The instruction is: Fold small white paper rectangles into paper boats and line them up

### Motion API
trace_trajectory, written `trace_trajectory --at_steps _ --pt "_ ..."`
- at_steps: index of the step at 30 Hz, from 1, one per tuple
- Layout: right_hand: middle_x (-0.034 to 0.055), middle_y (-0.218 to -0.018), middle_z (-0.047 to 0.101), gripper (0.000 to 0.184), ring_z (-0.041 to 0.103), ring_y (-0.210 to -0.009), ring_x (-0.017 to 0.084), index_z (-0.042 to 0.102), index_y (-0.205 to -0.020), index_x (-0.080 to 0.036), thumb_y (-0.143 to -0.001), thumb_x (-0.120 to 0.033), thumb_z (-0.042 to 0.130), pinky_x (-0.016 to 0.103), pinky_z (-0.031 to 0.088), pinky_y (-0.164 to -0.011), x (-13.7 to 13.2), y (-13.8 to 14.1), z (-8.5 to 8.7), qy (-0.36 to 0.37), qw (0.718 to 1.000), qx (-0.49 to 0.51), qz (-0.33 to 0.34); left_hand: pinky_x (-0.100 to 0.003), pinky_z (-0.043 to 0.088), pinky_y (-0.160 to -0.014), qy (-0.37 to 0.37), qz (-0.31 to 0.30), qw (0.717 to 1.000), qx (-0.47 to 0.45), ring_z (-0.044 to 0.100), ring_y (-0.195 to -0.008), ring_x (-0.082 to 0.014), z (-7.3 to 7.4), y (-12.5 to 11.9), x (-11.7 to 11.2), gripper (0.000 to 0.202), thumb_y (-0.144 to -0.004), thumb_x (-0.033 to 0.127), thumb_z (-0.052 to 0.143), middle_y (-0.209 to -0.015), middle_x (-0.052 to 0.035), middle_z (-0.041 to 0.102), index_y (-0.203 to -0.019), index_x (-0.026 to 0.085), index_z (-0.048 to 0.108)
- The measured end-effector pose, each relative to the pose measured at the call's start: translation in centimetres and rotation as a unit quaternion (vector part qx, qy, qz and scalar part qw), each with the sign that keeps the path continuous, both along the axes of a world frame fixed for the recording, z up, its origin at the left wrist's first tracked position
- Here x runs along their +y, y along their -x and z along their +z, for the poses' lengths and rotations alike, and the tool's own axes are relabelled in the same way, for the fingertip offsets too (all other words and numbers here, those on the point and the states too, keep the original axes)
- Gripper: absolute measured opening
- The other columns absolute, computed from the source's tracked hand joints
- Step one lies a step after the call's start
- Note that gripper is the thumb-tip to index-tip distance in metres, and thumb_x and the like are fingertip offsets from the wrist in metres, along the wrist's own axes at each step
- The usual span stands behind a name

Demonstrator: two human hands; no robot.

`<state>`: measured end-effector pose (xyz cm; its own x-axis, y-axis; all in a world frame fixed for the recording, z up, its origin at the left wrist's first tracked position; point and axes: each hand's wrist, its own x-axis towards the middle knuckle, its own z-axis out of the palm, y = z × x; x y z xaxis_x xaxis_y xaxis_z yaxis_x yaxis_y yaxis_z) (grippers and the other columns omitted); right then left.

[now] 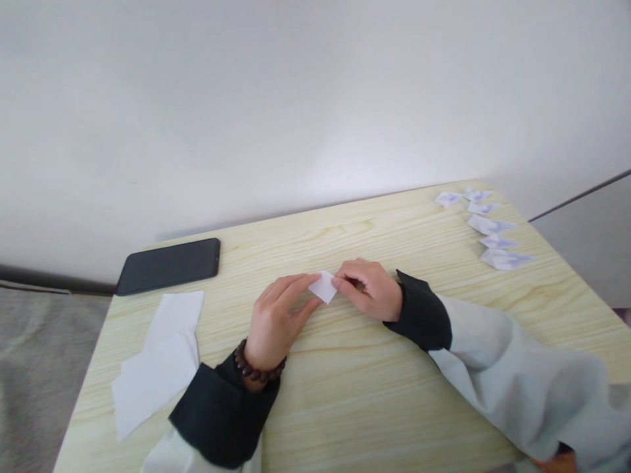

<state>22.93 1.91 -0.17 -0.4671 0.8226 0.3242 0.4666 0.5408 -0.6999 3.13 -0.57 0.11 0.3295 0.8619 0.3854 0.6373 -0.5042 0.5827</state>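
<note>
A small folded white paper [324,288], roughly diamond-shaped, is held just above the middle of the table between both hands. My left hand [277,316], with a dark bead bracelet at the wrist, pinches its left side between thumb and fingers. On the paper's right corner, the thumb and curled forefinger of my right hand [369,288] are closed. The fingertips hide part of the paper's edges.
Loose white paper sheets [152,378] overlap at the left of the wooden table [345,407]. Behind them lies a black phone [170,266]. Several folded white paper figures [490,225] stand in a column at the back right. A pale wall [315,105] borders the table's far edge.
</note>
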Motion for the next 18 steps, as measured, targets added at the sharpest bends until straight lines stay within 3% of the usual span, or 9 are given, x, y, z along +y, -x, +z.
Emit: trace_trajectory --at_steps 5,12,18 --pt "0.0035 -0.069 0.051 0.023 0.046 -0.069 0.015 0.053 -0.063 -0.017 -0.085 -0.024 0.049 0.030 0.036 -0.067 0.0 0.1 -0.3 -0.064 0.996 -0.059 -0.010 -0.034 0.051 -0.078 -0.054 -0.032 0.996 0.061 0.062 -0.089 -0.0191 -0.2 0.5 0.4 0.021 -0.082 0.028 0.062 -0.097 -0.0065 0.069 -0.102 0.021 0.067" --pt "0.0056 -0.081 0.048 0.021 0.045 -0.076 0.018 0.052 -0.064 -0.017 -0.078 -0.031 0.058 0.033 0.037 -0.070 -0.3 -0.2 -0.7 -0.066 0.988 -0.137 -0.035 -0.037 0.048 -0.082 -0.018 -0.069 0.996 0.061 0.056 -0.093 -0.0202 0.1 0.7 0.5 0.015 -0.080 0.026 0.064 -0.099 -0.0063 0.067 -0.093 0.024 0.071" --pt "0.0075 -0.092 0.056 0.016 0.052 -0.087 0.019 0.060 -0.093 -0.016 -0.079 -0.024 0.057 0.034 0.042 -0.079 0.3 -1.4 -0.5 -0.058 0.993 -0.061 0.080 -0.035 0.048 -0.078 -0.008 -0.050 0.998 0.048 0.055 -0.087 -0.0189 0.2 0.5 0.4 0.014 -0.081 0.022 0.062 -0.090 -0.0058 0.065 -0.090 0.024 0.072"
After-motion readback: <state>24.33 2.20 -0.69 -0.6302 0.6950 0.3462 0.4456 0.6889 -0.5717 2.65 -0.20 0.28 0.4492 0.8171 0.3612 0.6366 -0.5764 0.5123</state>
